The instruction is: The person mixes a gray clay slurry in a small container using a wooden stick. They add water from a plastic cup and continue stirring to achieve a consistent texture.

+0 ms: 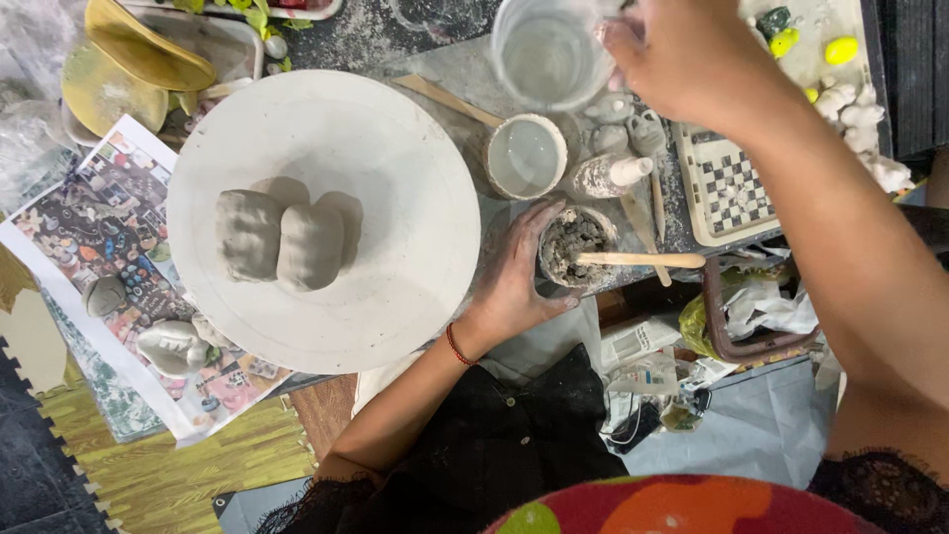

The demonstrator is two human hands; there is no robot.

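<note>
Slip cup cradled by left hand, table edge.

a colourful printed sheet, crowded with small pictures, lies flat at the left of the worktop, partly under the round white board. low down to the right, a small white printed box sits among crumpled bags.

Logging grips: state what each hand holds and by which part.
Left hand steadies the small clay-filled cup by its side. Right hand grips the clear plastic cup at its rim.
</note>
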